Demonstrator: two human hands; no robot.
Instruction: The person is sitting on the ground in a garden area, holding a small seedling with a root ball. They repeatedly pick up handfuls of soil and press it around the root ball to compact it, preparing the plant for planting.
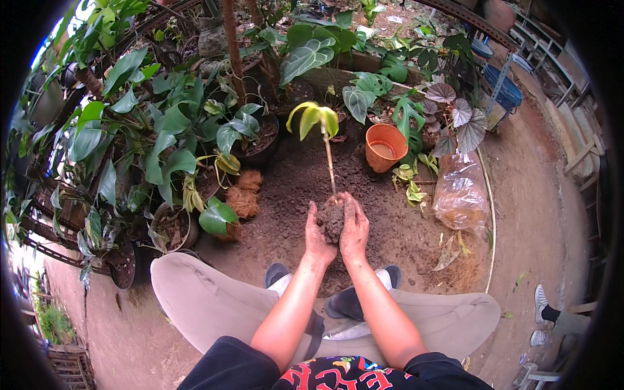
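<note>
Between my two palms sits a ball of dark, moist soil around the foot of a plant cutting. The cutting's bare, pale stem rises nearly upright from the ball, with a few drooping yellow-green leaves at its top. My left hand cups the soil ball from the left, its fingers mostly hidden behind and under it. My right hand presses against the right side, fingers pointing away from me. Dirt coats both hands. Loose dark soil spreads over the ground beneath and beyond them.
An orange plastic pot stands beyond my right hand. Right of it is a clear plastic bag beside a thin hose. Coconut-fibre clumps lie to the left, near potted plants. Another person's shoe shows far right.
</note>
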